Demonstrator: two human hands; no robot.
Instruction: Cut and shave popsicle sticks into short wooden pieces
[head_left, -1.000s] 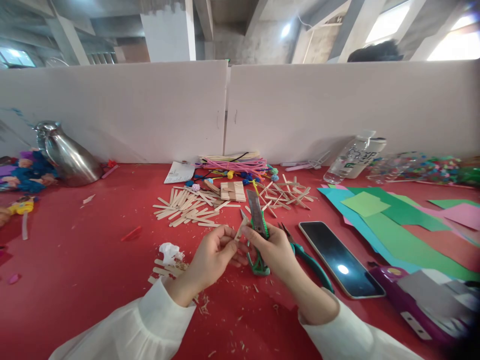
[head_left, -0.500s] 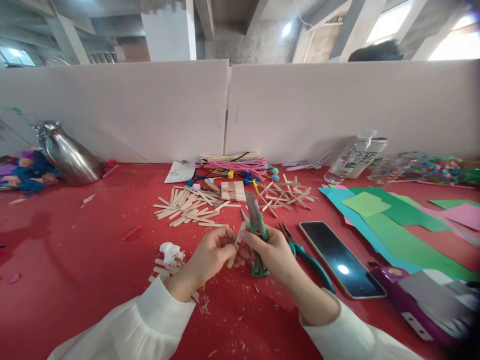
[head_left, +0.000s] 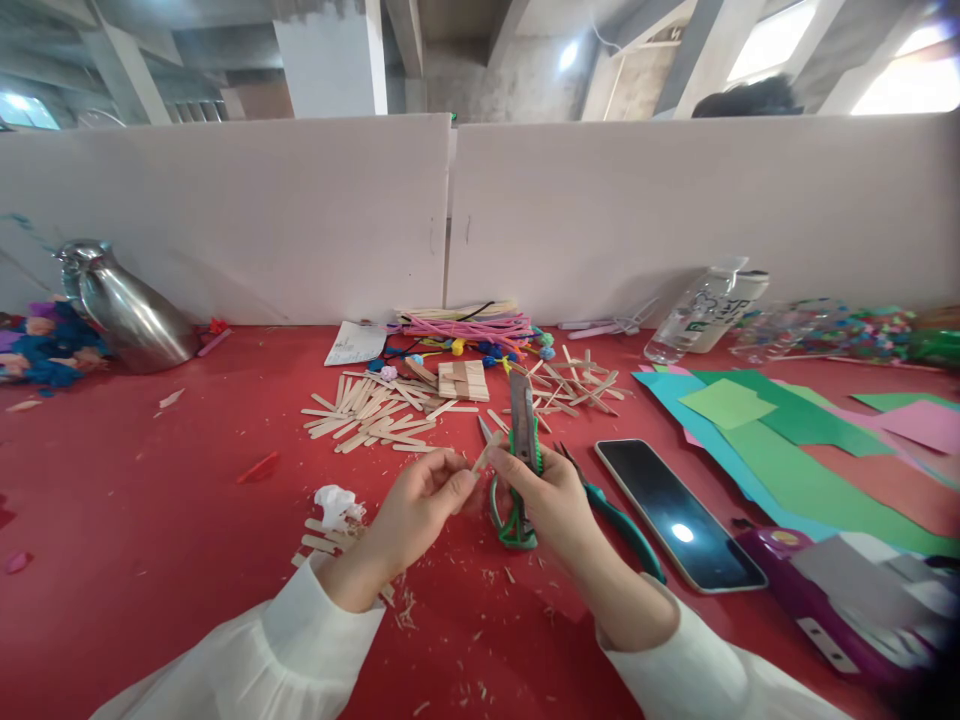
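Observation:
My left hand (head_left: 420, 505) pinches a short wooden craft stick (head_left: 486, 455), its pointed end up and to the right. My right hand (head_left: 551, 500) is closed round a green utility knife (head_left: 523, 420) with a long grey blade pointing away from me, right beside the stick. Green-handled scissors (head_left: 510, 515) lie on the red table (head_left: 150, 480) just under both hands. Wood shavings are scattered below my wrists.
A heap of craft sticks (head_left: 375, 415) and pipe cleaners (head_left: 472, 328) lie behind the hands. Teal pliers (head_left: 619, 520), a phone (head_left: 679, 510), coloured paper (head_left: 780, 430) and a purple tool (head_left: 825, 590) are on the right. A steel jug (head_left: 124, 310) stands left, a bottle (head_left: 701, 310) by the white divider.
The stick in my left hand dipped and came back up against the blade. The knife has tilted a little more upright. Both hands stay in the same spot.

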